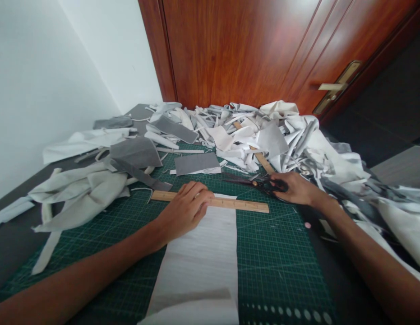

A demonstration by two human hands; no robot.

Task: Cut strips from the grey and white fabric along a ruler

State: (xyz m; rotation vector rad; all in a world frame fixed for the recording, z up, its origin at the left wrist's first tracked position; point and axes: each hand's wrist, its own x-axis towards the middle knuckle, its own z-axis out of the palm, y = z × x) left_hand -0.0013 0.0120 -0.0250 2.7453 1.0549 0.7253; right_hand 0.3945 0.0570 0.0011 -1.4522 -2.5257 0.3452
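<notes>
My left hand (pixel 186 208) is closed around the left part of a wooden ruler (pixel 245 205). The ruler lies crosswise over the far end of a long white fabric strip (pixel 203 257), which runs toward me and folds over at the near end. At the right, my right hand (pixel 294 188) has its fingers on the black handles of a pair of scissors (pixel 260 183). The blades point left over the mat, beyond the ruler and apart from the strip. Beyond the ruler is a grey fabric rectangle (pixel 197 163) with white edges under it.
A green gridded cutting mat (pixel 274 257) covers the table. Heaped fabric scraps (pixel 226 131) line its back and right, with a second ruler (pixel 264 161) partly buried. Crumpled pale cloth (pixel 91 189) lies left. A wooden door (pixel 230 49) and white wall (pixel 84 54) stand behind.
</notes>
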